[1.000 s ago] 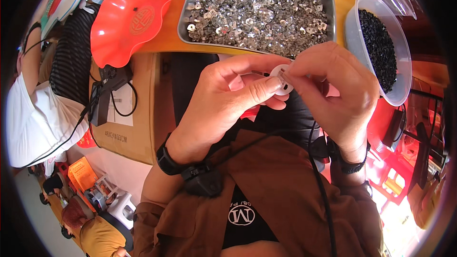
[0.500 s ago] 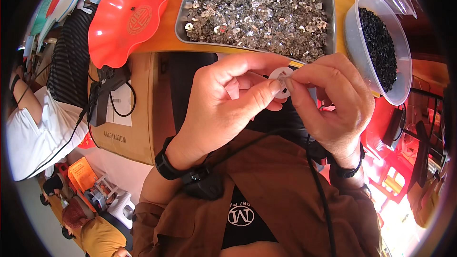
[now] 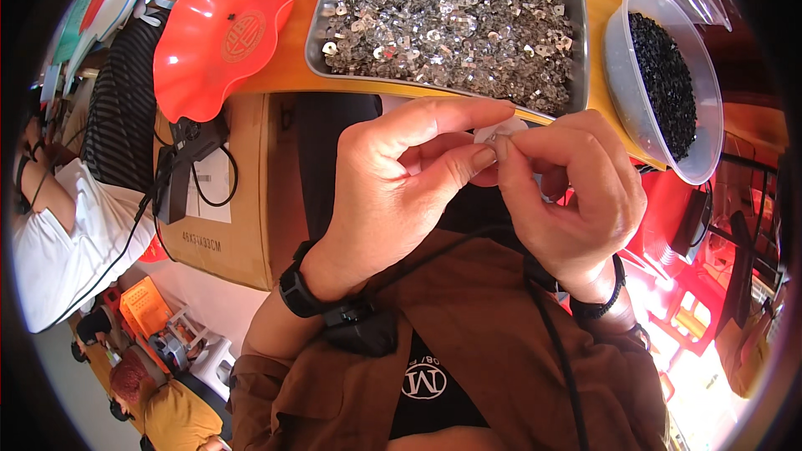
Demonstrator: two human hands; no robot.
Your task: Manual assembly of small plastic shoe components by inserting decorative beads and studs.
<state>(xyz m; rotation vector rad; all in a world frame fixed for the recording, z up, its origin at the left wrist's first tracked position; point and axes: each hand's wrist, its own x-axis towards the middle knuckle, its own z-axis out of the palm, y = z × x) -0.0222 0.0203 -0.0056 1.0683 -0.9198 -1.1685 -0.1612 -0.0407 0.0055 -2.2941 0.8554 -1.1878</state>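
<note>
Between my two hands is a small white round disc [image 3: 506, 127], partly hidden by the fingertips. My left hand [image 3: 399, 188] pinches it between thumb and bent forefinger. My right hand [image 3: 576, 192] is closed too, its thumb and forefinger pressed at the disc's near side against a tiny part I cannot make out. Just beyond the fingers stands a grey metal tray [image 3: 315, 54], heaped with small shiny metal pieces [image 3: 455, 25]. To its right is a clear plastic tub [image 3: 618, 58] of small black parts [image 3: 664, 83].
A red wavy-edged plate [image 3: 192, 50] lies left of the tray on the yellow table [image 3: 288, 71]. Below it are a cardboard box [image 3: 225, 238] and a black device with cables [image 3: 188, 159]. At far left sits a person in white [image 3: 63, 242]; others sit behind at lower left.
The disc has tilted, so its face shows less. My right hand has shifted slightly left and down, with its fingers curled closer around the near side.
</note>
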